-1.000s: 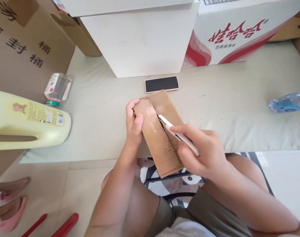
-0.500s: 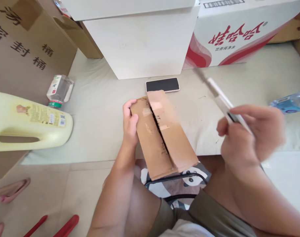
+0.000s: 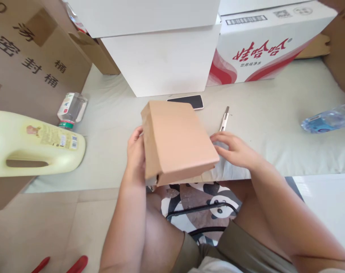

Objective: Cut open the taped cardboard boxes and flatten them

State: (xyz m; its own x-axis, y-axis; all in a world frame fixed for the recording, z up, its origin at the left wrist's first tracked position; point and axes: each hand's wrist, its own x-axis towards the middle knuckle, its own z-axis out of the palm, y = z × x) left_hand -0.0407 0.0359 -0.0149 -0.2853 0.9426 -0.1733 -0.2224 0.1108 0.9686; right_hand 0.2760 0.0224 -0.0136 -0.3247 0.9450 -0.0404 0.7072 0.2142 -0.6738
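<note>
A small brown cardboard box (image 3: 175, 140) is tilted up at the near edge of the pale padded surface (image 3: 274, 125), a plain face toward me. My left hand (image 3: 135, 153) grips its left side, fingers wrapped behind it. My right hand (image 3: 236, 149) rests against the box's right edge with fingers stretched out, holding nothing. A white utility knife (image 3: 224, 120) lies on the surface just beyond my right hand. A black phone (image 3: 189, 101) lies behind the box.
A yellow jug (image 3: 33, 146) and a small clear bottle (image 3: 71, 108) lie at the left, a water bottle (image 3: 327, 119) at the right. White boxes (image 3: 163, 64), a red-and-white carton (image 3: 263, 49) and brown cartons (image 3: 33, 60) line the back. Red-handled objects (image 3: 75, 264) lie on the floor.
My right hand drew the knife off the box's taped seam, swung right, laid it on the surface and came back empty to the box. The left hand turned the box over.
</note>
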